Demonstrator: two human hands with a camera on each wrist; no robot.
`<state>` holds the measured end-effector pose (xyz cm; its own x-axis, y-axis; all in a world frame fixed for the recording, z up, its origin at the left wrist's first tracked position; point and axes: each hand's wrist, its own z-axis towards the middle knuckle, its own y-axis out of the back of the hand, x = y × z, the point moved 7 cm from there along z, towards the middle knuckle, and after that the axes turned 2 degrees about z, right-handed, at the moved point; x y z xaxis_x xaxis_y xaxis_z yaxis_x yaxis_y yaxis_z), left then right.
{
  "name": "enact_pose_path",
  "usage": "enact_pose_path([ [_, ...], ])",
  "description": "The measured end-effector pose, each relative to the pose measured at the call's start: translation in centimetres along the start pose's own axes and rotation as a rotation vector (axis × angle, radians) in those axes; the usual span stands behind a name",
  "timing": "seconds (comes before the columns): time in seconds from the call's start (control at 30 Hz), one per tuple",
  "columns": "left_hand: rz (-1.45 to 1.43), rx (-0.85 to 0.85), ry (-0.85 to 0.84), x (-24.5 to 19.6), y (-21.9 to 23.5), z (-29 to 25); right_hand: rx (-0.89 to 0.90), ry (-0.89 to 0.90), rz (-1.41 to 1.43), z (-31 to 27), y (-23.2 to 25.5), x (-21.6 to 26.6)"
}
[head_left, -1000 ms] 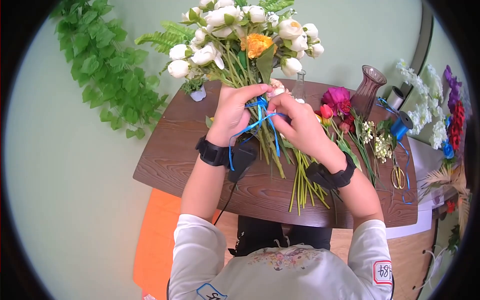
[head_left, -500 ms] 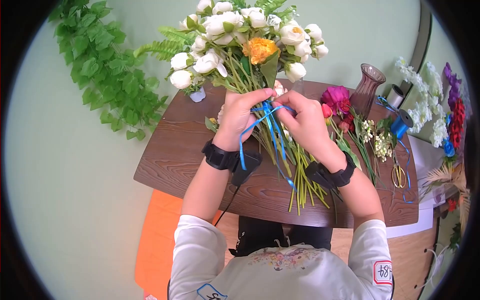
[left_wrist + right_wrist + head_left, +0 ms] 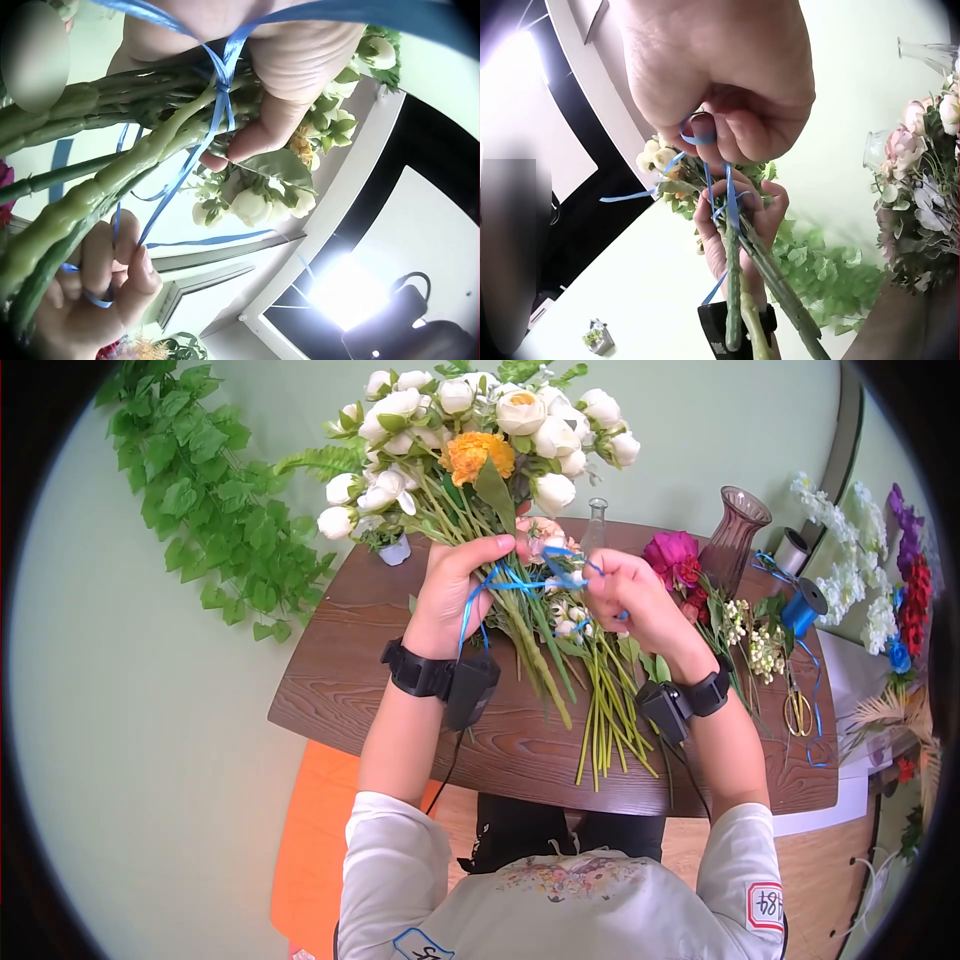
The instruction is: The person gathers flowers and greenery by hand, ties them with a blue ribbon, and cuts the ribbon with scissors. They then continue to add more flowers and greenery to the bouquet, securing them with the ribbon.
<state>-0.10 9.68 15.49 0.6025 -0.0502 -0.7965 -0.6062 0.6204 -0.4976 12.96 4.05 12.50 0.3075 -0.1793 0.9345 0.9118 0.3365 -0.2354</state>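
My left hand (image 3: 455,588) grips the stems (image 3: 535,650) of a bouquet of white flowers (image 3: 395,415) with one orange-yellow bloom (image 3: 478,457), its thumb lying across them. A blue ribbon (image 3: 223,88) is tied round the stems just below that hand, a knot showing in the left wrist view. To the right, my right hand (image 3: 638,598) pinches the ribbon with curled fingers and holds it stretched away from the stems. In the right wrist view a loop of ribbon (image 3: 699,139) passes round a finger. Another ribbon end hangs by the left wrist.
On the brown table (image 3: 340,680) lie loose green stems (image 3: 610,720), a magenta flower (image 3: 672,558) and gold-handled scissors (image 3: 797,715). A purple-tinted vase (image 3: 737,540), a clear bottle (image 3: 596,525) and a blue ribbon spool (image 3: 803,608) stand toward the back. A small potted plant (image 3: 392,546) sits back left.
My right hand has moved right, away from the stems, drawing the ribbon out with it. The bouquet and left hand have shifted slightly left.
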Motion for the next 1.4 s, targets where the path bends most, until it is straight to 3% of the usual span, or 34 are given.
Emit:
enact_pose_path([
  [0.07, -0.022, 0.026, 0.011, 0.0, -0.1, -0.1, 0.065, -0.028, -0.071, 0.2, -0.4, -0.5],
  [0.13, 0.031, 0.010, 0.053, 0.7, 0.3, -0.2, -0.132, 0.372, -0.494, 0.2, -0.1, 1.7],
  [0.17, 0.013, 0.014, 0.073, 1.2, 0.3, -0.1, -0.252, 0.386, -0.659, -0.1, 0.3, 2.5],
  [0.2, 0.014, 0.014, 0.075, 1.5, 0.4, -0.1, -0.253, 0.385, -0.658, -0.2, -0.1, 2.9],
  [0.3, 0.122, 0.086, 0.123, 2.2, -0.3, -0.5, -0.577, 0.580, -0.935, -1.7, -0.8, 4.8],
  [0.33, 0.122, 0.087, 0.125, 2.3, -0.8, -0.7, -0.578, 0.580, -0.935, -1.5, -0.8, 4.6],
  [0.4, 0.188, 0.069, 0.056, 2.2, -2.0, -0.9, -0.749, 0.736, -0.806, -2.1, 0.2, 4.8],
  [0.47, 0.155, 0.078, 0.045, 2.3, -2.1, -0.8, -0.739, 0.665, -0.810, -1.7, 0.9, 3.9],
  [0.53, 0.087, 0.137, 0.094, 2.8, -2.2, -0.6, -0.831, 0.670, -0.633, -2.0, 1.8, 3.3],
  [0.57, 0.062, 0.121, 0.064, 2.6, -2.4, -0.5, -0.830, 0.669, -0.634, -1.9, 1.8, 3.1],
  [0.63, 0.047, 0.088, 0.046, 2.7, -2.3, -0.3, -0.774, 0.589, -0.288, -1.4, 2.6, 1.9],
  [0.67, 0.034, 0.054, 0.029, 2.6, -2.1, -0.3, -0.775, 0.589, -0.288, -1.3, 2.4, 1.9],
  [0.73, 0.014, 0.034, 0.040, 2.4, -1.9, -0.2, -0.611, 0.717, -0.006, -0.9, 1.6, 2.3],
  [0.77, 0.048, -0.009, 0.002, 1.9, -1.4, 0.0, -0.610, 0.717, -0.005, -1.2, 1.8, 2.5],
  [0.83, 0.094, -0.072, -0.039, 1.1, -0.5, 0.0, -0.465, 0.636, -0.412, -1.6, 1.1, 3.2],
  [0.87, 0.095, -0.075, -0.040, 0.8, -0.3, -0.1, -0.463, 0.635, -0.410, -2.2, 1.2, 3.8],
  [0.93, 0.128, -0.119, -0.066, 0.0, 0.0, -0.3, -0.253, 0.303, -0.937, -1.9, -0.3, 3.2],
  [1.07, 0.123, -0.140, -0.216, -1.2, -0.9, -0.6, -0.287, 0.081, -1.283, -3.0, -0.5, 3.7],
  [1.1, 0.122, -0.139, -0.216, -0.9, -0.8, -0.5, -0.349, 0.293, -1.367, -3.3, -1.8, 5.1],
  [1.13, 0.165, -0.142, -0.233, -0.7, -0.8, -0.5, -0.349, 0.292, -1.367, -3.1, -2.0, 5.0],
  [1.2, 0.207, -0.144, -0.243, -0.3, -1.0, -0.6, -0.203, 0.753, -1.430, -3.7, -5.3, 5.8],
  [1.23, 0.217, -0.139, -0.212, 0.1, -1.4, -0.7, -0.218, 0.867, -1.502, -3.7, -6.9, 6.0],
  [1.4, 0.197, -0.131, -0.199, 0.8, -1.9, -0.8, -0.302, 0.969, -1.725, -2.4, -7.5, 4.9],
])
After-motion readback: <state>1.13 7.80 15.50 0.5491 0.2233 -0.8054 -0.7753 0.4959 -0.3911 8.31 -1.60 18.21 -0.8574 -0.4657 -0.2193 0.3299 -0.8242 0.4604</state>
